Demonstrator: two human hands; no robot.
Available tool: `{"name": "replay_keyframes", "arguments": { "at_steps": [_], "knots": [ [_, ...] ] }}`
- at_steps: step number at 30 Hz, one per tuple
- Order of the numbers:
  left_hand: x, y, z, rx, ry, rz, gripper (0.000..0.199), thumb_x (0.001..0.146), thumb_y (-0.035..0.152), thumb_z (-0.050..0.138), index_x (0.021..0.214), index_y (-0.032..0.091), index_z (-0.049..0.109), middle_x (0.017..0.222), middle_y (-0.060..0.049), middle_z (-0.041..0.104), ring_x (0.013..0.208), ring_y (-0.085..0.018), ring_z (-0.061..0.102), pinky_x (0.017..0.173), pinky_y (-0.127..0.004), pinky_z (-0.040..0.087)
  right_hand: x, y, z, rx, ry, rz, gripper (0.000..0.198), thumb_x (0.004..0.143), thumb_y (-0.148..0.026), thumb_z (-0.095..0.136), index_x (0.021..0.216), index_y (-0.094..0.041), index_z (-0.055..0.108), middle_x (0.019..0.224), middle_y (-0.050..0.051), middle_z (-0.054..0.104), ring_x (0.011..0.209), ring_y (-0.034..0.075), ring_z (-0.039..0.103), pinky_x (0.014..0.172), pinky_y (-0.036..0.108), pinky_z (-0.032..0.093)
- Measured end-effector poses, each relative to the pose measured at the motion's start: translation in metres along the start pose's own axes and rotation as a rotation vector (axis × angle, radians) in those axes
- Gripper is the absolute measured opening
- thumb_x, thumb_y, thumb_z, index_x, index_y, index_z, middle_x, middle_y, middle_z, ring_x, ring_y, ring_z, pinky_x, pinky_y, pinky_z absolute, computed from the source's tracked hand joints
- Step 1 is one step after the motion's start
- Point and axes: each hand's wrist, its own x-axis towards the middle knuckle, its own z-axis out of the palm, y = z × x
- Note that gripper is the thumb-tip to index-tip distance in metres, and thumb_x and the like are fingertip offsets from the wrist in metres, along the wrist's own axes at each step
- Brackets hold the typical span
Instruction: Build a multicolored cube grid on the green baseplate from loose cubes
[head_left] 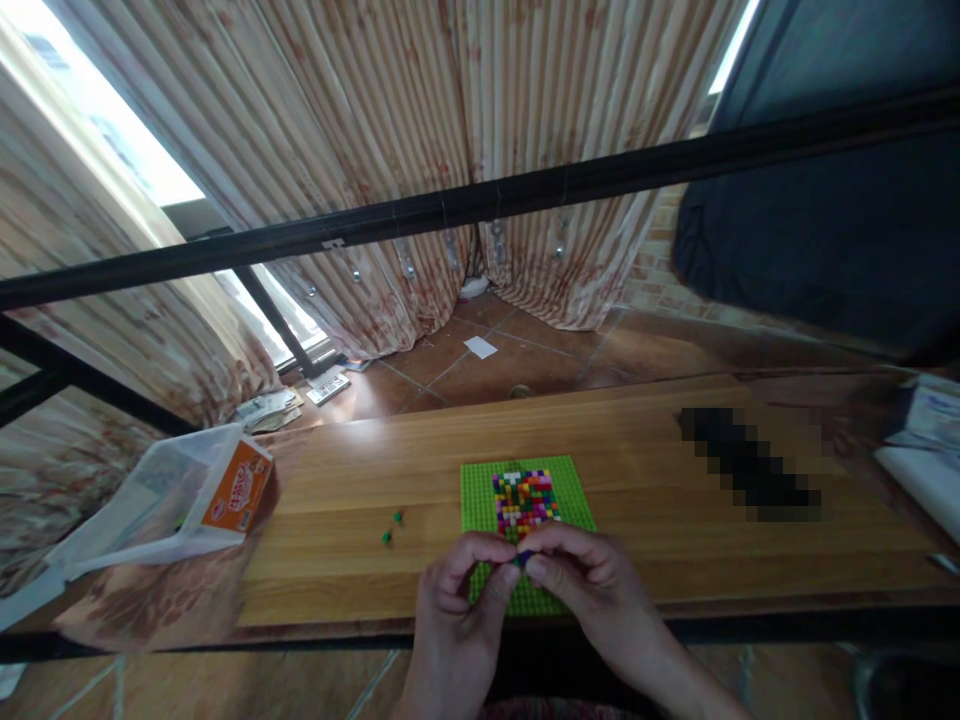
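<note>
A lime-green studded baseplate (577, 495) lies on the wooden board, partly covered by my hands. On its upper middle sits a patch of small multicoloured building bricks (525, 492). Over the lower part of the plate, my left hand (471, 590) and my right hand (596, 575) meet fingertip to fingertip, each with thumb and forefinger pinched. A tiny dark blue or purple brick (524, 558) shows between them at my right fingertips. What my left fingertips grip is mostly hidden. Two small green pieces (392, 527) lie loose to the left of the plate.
A clear plastic box (161, 500) with an orange label stands at the board's left end. A pixelated dark object (750, 465) lies on the right of the wooden board (360, 460). A black metal bar (465, 205) crosses in front of the curtains (360, 120).
</note>
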Motion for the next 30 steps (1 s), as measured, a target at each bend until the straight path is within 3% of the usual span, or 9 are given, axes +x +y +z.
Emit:
{"name": "replay_keyframes", "arguments": {
  "at_steps": [4, 11, 15, 21, 26, 30],
  "knots": [
    [0.002, -0.005, -0.003, -0.004, 0.011, -0.069, 0.012, 0.081, 0.029, 0.062, 0.083, 0.018, 0.064, 0.077, -0.003, 0.066, 0.075, -0.016, 0.062, 0.069, -0.024, 0.049, 0.000, 0.008, -0.009, 0.153, 0.042, 0.073, 0.020, 0.075, -0.042, 0.068, 0.081, -0.023, 0.071, 0.072, 0.001, 0.068, 0.065, 0.014, 0.060, 0.064, 0.026, 0.049],
    [0.013, -0.032, -0.022, 0.135, 0.168, -0.129, 0.017, 0.079, 0.033, 0.059, 0.082, 0.017, 0.065, 0.079, -0.003, 0.068, 0.078, -0.017, 0.063, 0.074, -0.027, 0.050, 0.013, 0.028, -0.034, 0.224, 0.281, 0.144, 0.024, 0.065, -0.039, 0.077, 0.077, -0.020, 0.071, 0.065, 0.002, 0.068, 0.054, 0.014, 0.059, 0.056, 0.027, 0.049],
    [0.019, -0.048, -0.029, 0.182, 0.239, -0.128, 0.017, 0.078, 0.031, 0.058, 0.082, 0.017, 0.066, 0.079, -0.003, 0.068, 0.077, -0.017, 0.064, 0.073, -0.027, 0.051, 0.022, 0.035, -0.042, -0.014, 0.324, 0.096, 0.027, 0.069, -0.043, 0.071, 0.086, -0.022, 0.073, 0.063, 0.001, 0.066, 0.056, 0.014, 0.058, 0.056, 0.028, 0.047],
    [0.019, -0.067, -0.032, 0.203, 0.224, -0.119, 0.017, 0.079, 0.029, 0.056, 0.084, 0.017, 0.067, 0.081, -0.003, 0.068, 0.076, -0.016, 0.064, 0.072, -0.026, 0.051, 0.034, 0.032, -0.042, -0.463, 0.211, -0.109, 0.029, 0.084, -0.039, 0.054, 0.104, -0.025, 0.070, 0.096, 0.006, 0.069, 0.086, 0.021, 0.063, 0.078, 0.034, 0.049],
    [0.017, -0.082, -0.030, 0.176, 0.188, -0.112, 0.015, 0.081, 0.027, 0.056, 0.085, 0.017, 0.066, 0.081, -0.004, 0.069, 0.078, -0.017, 0.064, 0.073, -0.026, 0.051, 0.043, 0.026, -0.037, -0.576, 0.196, -0.092, 0.020, 0.083, -0.034, 0.055, 0.095, -0.024, 0.067, 0.091, 0.003, 0.071, 0.081, 0.020, 0.066, 0.076, 0.034, 0.051],
    [0.016, -0.090, -0.028, 0.152, 0.178, -0.141, 0.015, 0.081, 0.027, 0.057, 0.086, 0.017, 0.066, 0.084, -0.004, 0.068, 0.079, -0.017, 0.064, 0.072, -0.026, 0.051, 0.049, 0.023, -0.035, -0.733, 0.141, -0.196, 0.016, 0.086, -0.029, 0.053, 0.088, -0.024, 0.068, 0.089, 0.002, 0.070, 0.081, 0.018, 0.066, 0.076, 0.031, 0.050]
  ]
}}
